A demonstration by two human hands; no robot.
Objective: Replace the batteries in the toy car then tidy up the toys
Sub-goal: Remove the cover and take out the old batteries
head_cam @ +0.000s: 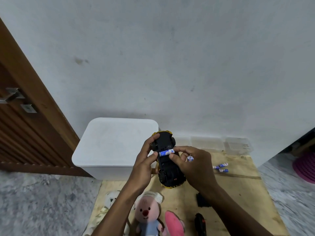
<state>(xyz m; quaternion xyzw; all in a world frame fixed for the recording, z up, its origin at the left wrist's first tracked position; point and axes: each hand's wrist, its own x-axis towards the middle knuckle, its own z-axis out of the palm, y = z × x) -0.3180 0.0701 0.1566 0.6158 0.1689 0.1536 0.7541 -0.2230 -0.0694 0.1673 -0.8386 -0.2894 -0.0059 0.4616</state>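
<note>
A yellow and black toy car [168, 171] is held upside down above the wooden board, its black underside facing me. My left hand [144, 160] grips the car's left side, thumb touching the end of a blue and white battery [166, 152] that lies across the underside. My right hand [192, 162] pinches the battery's other end and also holds a second battery [190, 158] in its fingers. Three more blue batteries [221, 167] lie on the board to the right. A black cover piece [202, 200] lies on the board under my right wrist.
A white lidded bin [112, 147] stands at the left against the wall. Clear plastic containers [221, 143] line the wall behind the wooden board [243, 193]. A pink plush doll [147, 213], a white plush [110, 200], a pink toy [173, 222] and a black remote [200, 223] lie near me.
</note>
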